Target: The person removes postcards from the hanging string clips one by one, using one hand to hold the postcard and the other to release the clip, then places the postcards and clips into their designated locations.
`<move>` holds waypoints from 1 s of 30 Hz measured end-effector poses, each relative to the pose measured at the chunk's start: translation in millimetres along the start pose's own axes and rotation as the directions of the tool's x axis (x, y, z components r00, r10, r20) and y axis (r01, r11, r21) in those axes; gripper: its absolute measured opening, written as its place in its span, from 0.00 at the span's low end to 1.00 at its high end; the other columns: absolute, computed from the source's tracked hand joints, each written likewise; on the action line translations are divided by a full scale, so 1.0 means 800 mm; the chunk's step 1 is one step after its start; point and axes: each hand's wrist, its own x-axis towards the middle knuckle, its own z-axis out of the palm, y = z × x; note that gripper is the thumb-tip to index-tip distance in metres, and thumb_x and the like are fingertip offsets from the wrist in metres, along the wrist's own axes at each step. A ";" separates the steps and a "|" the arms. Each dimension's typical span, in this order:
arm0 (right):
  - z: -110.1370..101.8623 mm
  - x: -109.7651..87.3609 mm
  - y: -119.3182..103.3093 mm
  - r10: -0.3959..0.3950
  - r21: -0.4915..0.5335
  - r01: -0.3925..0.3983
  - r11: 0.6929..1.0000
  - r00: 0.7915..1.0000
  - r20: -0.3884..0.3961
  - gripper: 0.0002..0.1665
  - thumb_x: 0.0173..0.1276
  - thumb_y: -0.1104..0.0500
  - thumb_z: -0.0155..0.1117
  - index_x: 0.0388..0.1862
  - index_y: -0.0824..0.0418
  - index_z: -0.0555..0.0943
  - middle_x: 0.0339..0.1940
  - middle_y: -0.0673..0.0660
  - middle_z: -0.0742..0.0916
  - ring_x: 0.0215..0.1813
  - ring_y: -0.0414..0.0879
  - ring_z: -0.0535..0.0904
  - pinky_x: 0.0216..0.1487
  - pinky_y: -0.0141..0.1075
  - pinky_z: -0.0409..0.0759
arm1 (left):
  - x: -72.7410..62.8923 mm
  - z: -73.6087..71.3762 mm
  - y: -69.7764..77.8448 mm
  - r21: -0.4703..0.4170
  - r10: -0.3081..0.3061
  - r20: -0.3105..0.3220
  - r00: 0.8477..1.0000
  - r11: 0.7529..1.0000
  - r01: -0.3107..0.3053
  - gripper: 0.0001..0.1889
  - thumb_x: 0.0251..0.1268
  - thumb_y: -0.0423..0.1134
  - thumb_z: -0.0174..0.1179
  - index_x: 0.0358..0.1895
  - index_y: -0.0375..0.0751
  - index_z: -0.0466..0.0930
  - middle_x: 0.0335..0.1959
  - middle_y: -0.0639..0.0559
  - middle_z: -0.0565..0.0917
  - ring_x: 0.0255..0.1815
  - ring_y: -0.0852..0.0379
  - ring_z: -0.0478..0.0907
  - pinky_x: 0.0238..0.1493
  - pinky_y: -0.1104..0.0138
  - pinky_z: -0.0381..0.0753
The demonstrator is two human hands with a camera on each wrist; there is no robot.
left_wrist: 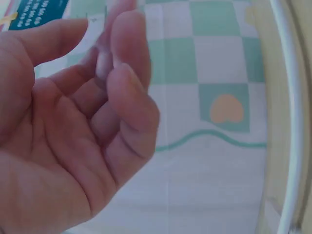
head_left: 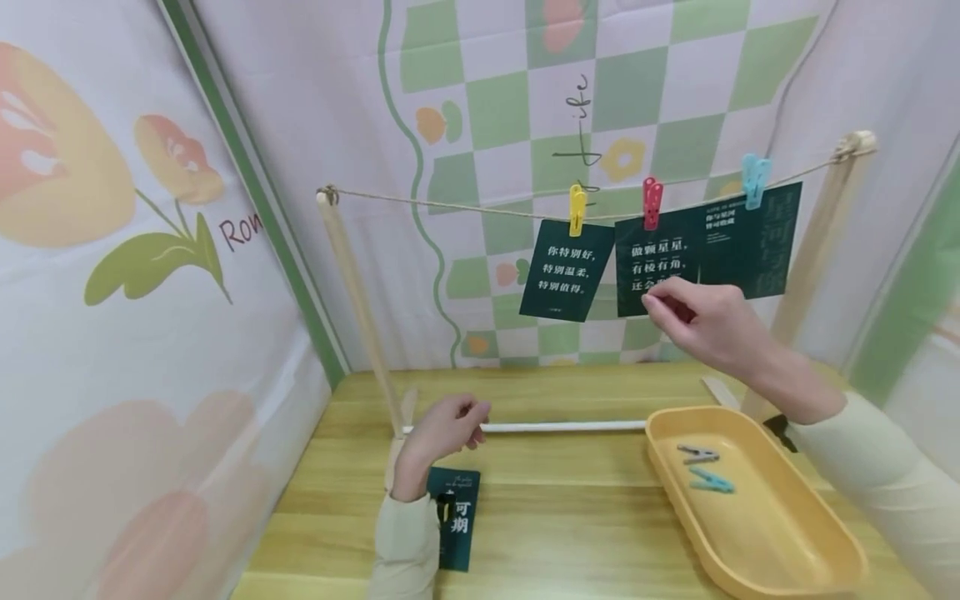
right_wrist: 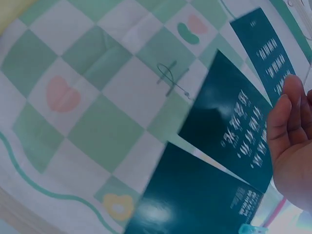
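The head view looks forward and down; both wrist views, closer in, share its checkered backdrop (head_left: 622, 100).

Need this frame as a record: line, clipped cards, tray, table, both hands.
line: cord tied between two wooden posts
left_card: yellow clip
middle_card: red clip
right_card: light-blue clip
tray: yellow-orange; holds grey clip, blue clip
table: wood-grain; dark green card lies beside left sleeve, partly covered in head view
left_hand: fingers loosely curled, nothing seen held
right_hand: nearest middle_card, nothing seen held; contact unclear
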 end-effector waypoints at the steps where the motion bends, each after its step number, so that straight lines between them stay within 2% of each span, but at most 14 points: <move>1: -0.002 0.004 0.000 0.000 -0.004 0.000 1.000 1.000 -0.009 0.03 0.63 0.65 0.69 0.34 0.64 0.83 0.21 0.49 0.83 0.21 0.33 0.69 0.26 0.17 0.68 | 0.002 0.001 0.003 -0.017 0.008 -0.014 1.000 1.000 -0.008 0.17 0.77 0.50 0.48 0.35 0.44 0.79 0.25 0.50 0.84 0.26 0.57 0.81 0.28 0.65 0.81; 4: -0.009 0.018 0.001 -0.005 -0.024 0.004 1.000 0.999 -0.033 0.05 0.58 0.70 0.70 0.33 0.64 0.83 0.21 0.50 0.83 0.21 0.33 0.68 0.25 0.17 0.67 | 0.010 0.004 0.012 -0.064 0.034 -0.072 0.997 0.997 -0.039 0.17 0.77 0.49 0.49 0.35 0.43 0.80 0.27 0.50 0.84 0.28 0.56 0.82 0.32 0.63 0.83; 7: -0.018 0.031 0.001 0.002 -0.040 -0.004 0.999 0.998 -0.057 0.03 0.60 0.70 0.69 0.33 0.64 0.83 0.21 0.51 0.83 0.22 0.31 0.67 0.25 0.16 0.67 | 0.019 0.009 0.023 -0.112 0.075 -0.160 0.984 0.989 -0.093 0.17 0.77 0.49 0.50 0.34 0.42 0.81 0.27 0.50 0.85 0.27 0.57 0.83 0.32 0.64 0.84; 10: -0.027 0.044 0.000 0.020 -0.031 -0.022 0.999 0.996 -0.082 0.01 0.63 0.67 0.67 0.34 0.65 0.84 0.22 0.52 0.84 0.23 0.27 0.66 0.26 0.15 0.67 | 0.028 0.016 0.031 -0.143 0.142 -0.242 0.960 0.973 -0.180 0.18 0.76 0.49 0.50 0.33 0.40 0.81 0.27 0.49 0.85 0.26 0.60 0.82 0.29 0.64 0.84; 14: -0.035 0.058 -0.003 0.023 -0.014 -0.025 1.000 0.992 -0.128 0.02 0.64 0.68 0.65 0.35 0.66 0.84 0.22 0.54 0.85 0.25 0.24 0.66 0.28 0.15 0.67 | 0.037 0.026 0.038 -0.185 0.195 -0.306 0.932 0.948 -0.259 0.19 0.76 0.50 0.50 0.33 0.40 0.81 0.27 0.48 0.85 0.24 0.60 0.82 0.25 0.67 0.82; 18: -0.039 0.073 -0.005 0.003 -0.014 -0.006 1.000 0.987 -0.162 0.04 0.64 0.67 0.63 0.34 0.69 0.83 0.22 0.57 0.84 0.26 0.23 0.65 0.30 0.15 0.65 | 0.045 0.033 0.045 -0.224 0.202 -0.380 0.903 0.927 -0.301 0.16 0.76 0.49 0.52 0.34 0.42 0.80 0.28 0.47 0.85 0.25 0.60 0.82 0.25 0.65 0.82; 24: -0.033 0.096 -0.006 0.018 -0.009 -0.020 1.000 0.983 -0.183 0.07 0.66 0.66 0.61 0.36 0.70 0.83 0.27 0.61 0.84 0.29 0.25 0.66 0.33 0.15 0.66 | 0.057 0.038 0.052 -0.280 0.197 -0.499 0.844 0.885 -0.372 0.10 0.74 0.43 0.55 0.46 0.41 0.79 0.35 0.40 0.85 0.30 0.56 0.83 0.26 0.62 0.83; 27: -0.028 0.108 -0.007 0.049 -0.013 -0.052 0.999 0.985 -0.164 0.07 0.66 0.65 0.61 0.37 0.68 0.84 0.28 0.59 0.83 0.29 0.30 0.66 0.33 0.18 0.65 | 0.057 0.039 0.056 -0.287 0.189 -0.523 0.831 0.879 -0.380 0.12 0.73 0.42 0.56 0.52 0.40 0.77 0.40 0.41 0.84 0.34 0.57 0.83 0.28 0.66 0.83; 30: -0.026 0.119 -0.009 0.065 -0.025 -0.069 0.997 0.988 -0.139 0.07 0.66 0.65 0.62 0.39 0.67 0.84 0.26 0.57 0.80 0.28 0.35 0.65 0.32 0.21 0.63 | 0.053 0.037 0.063 -0.281 0.190 -0.521 0.832 0.883 -0.377 0.14 0.73 0.43 0.56 0.56 0.41 0.75 0.47 0.43 0.82 0.39 0.55 0.83 0.32 0.65 0.84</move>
